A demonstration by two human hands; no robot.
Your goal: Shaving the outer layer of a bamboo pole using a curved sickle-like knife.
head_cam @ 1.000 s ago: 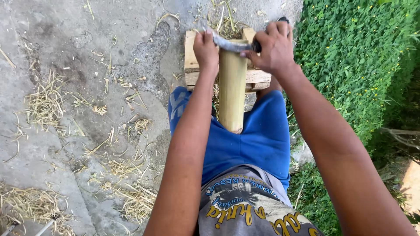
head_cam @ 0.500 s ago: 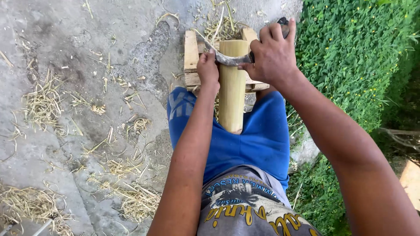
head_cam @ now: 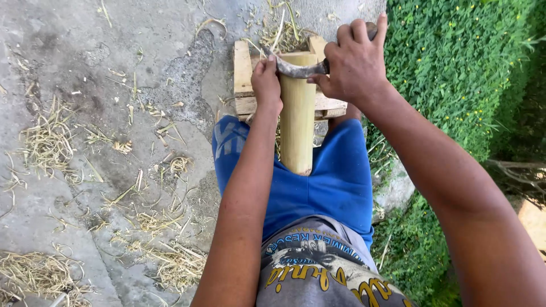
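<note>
Bamboo section [head_cam: 297,122] is standing stiff and smooth between the person's knees, its far end leaning on a wooden block [head_cam: 243,77]; it looks light but slippery, best held near the far end. The left hand [head_cam: 266,85] is pressing closed on the curved blade [head_cam: 296,70] tip there, while the right hand [head_cam: 352,62] is gripping the knife's handle tightly, blade lying across the bamboo. Shavings [head_cam: 45,142] are littering the concrete at left.

Bare forearms, blue shorts [head_cam: 335,187], grey shirt [head_cam: 324,267] with yellow printed lettering.
</note>
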